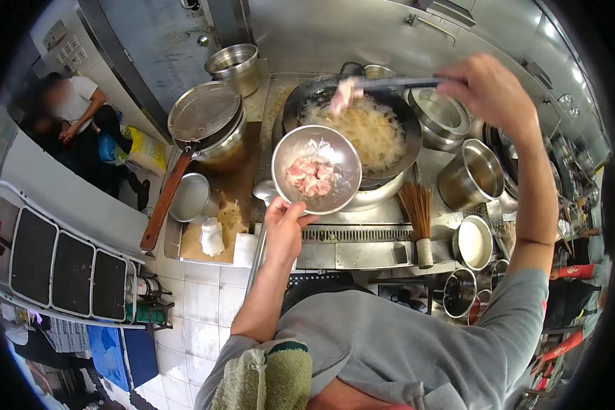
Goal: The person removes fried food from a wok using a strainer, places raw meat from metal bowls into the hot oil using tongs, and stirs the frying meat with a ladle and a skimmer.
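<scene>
Big dark wok (413,140) on the stove (372,256), bubbling liquid (376,140) inside. Left of it, a pot (231,148) with a wire strainer (201,113) on top, wooden handle (171,196) sloping toward the person. Metal bowl (348,167) over the wok's near-left edge, raw meat pieces (311,179) in it. Bristle brush (417,208) near right of the wok. Right hand (482,89), raised, closed round one end of a long tool (400,82), tongs or chopsticks, can't tell. Left hand (285,222) pinches the bowl rim, thumb up top. Single meat lump (345,96), blurred, at the tool's tip above the wok's far side
</scene>
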Available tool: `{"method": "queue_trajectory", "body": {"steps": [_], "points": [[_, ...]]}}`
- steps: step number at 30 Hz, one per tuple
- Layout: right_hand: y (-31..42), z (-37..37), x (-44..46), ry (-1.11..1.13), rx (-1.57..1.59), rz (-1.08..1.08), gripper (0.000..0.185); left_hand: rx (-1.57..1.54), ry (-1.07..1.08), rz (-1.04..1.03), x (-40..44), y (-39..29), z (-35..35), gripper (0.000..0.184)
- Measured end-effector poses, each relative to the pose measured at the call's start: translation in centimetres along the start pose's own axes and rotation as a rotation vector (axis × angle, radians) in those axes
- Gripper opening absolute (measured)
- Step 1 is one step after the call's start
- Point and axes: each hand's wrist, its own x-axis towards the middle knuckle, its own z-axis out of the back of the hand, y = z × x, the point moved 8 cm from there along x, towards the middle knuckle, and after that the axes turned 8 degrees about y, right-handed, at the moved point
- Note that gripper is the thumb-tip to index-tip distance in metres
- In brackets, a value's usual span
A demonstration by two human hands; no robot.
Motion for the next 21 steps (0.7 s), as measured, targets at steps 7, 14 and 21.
{"method": "queue_trajectory", "body": {"steps": [7,14,21], "points": [[-6.5,-11.6,10.0,0.295,0.069,-0.145,0.026,-0.012,-0.101,0.051,-0.9,0.7,0.7,0.022],[-5.7,-29.1,16.9,0.437,0.136,-0.339,0.035,-0.023,-0.202,0.01,-4.4,-0.2,2.4,0.013],[-12.3,-19.2,14.5,0.116,0.471,-0.286,0.044,0.121,-0.251,0.028,-5.0,-2.1,3.6,0.018]]}}
